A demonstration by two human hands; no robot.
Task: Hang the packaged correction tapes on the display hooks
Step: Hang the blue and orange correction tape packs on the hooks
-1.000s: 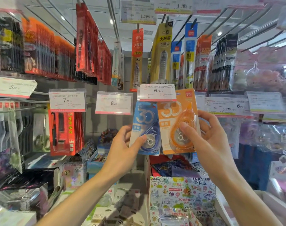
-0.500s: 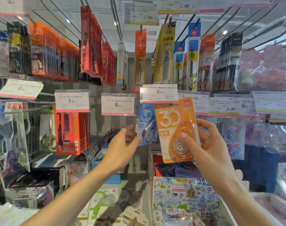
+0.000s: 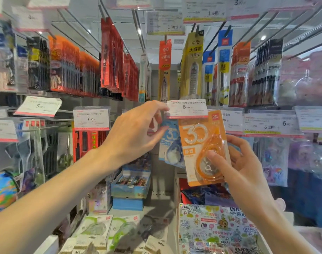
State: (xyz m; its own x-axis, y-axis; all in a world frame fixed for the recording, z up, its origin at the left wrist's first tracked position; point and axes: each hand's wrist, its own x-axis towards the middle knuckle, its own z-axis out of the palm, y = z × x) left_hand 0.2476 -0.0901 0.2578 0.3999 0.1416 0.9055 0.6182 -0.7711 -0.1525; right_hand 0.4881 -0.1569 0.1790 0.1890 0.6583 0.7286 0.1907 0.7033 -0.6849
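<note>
Orange packaging marks the correction tape (image 3: 204,149) now in hand: the right hand (image 3: 242,165) holds it upright by its lower part, thumb pressed on the clear bubble in front and fingers curled behind, so the top edge with its hanging hole points up toward the hook under the 6.00 price tag (image 3: 186,108). That grip leaves the top free, which the threading seems to need. Just behind and to the left hangs a blue correction tape (image 3: 170,143), apparently already on the same hook, though the hook itself is hidden by the tag. The left hand (image 3: 136,132) reaches up with fingers loosely spread and gripping nothing; its fingertips lie at the left edge of the tag, probably to lift or steady it, though blur hides whether they touch.

Around them stands a shop display of wire hooks: red packs (image 3: 112,57) hang above left, yellow and blue packs (image 3: 192,65) above centre, more tags to either side. Below, a shelf carries boxed goods (image 3: 132,182), a patterned pack (image 3: 217,228) and green-trimmed packs (image 3: 101,226).
</note>
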